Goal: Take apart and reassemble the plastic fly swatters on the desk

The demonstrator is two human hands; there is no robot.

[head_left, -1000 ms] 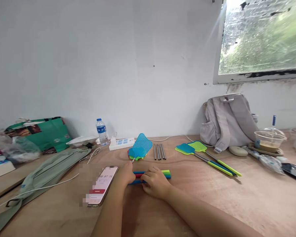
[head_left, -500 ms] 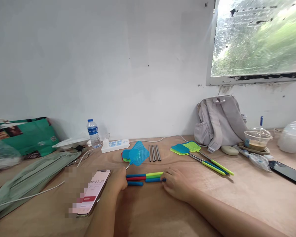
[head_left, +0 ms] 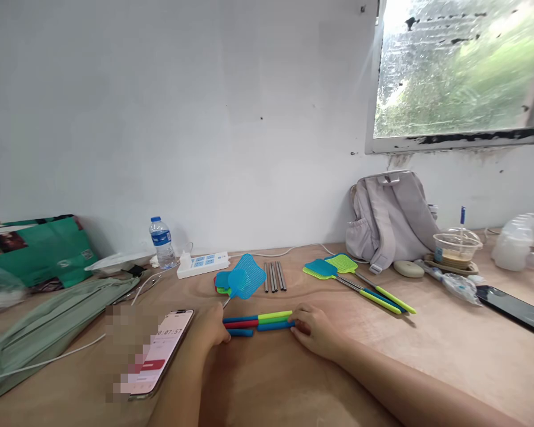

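Short colored handle tubes lie in a low row across the wooden table: a red one, a yellow-green one, a green one and several blue ones. My left hand is curled at the left end of the row, its fingers closed on the nearest blue tube. At the opposite end, my right hand pinches the tip of another blue tube. Just behind lie fly swatter heads, the blue one on top, its metal rod running toward my left hand. Several bare metal tubes lie side by side behind the row.
Assembled fly swatters lie right of center, before a grey backpack. A phone with a running timer lies left. Behind stand a power strip and water bottle. A cup and dark phone lie right.
The whole view has shifted slightly, so things sit a little further left. Both hands stay at the two ends of the tube row, with hardly any movement of the tubes.
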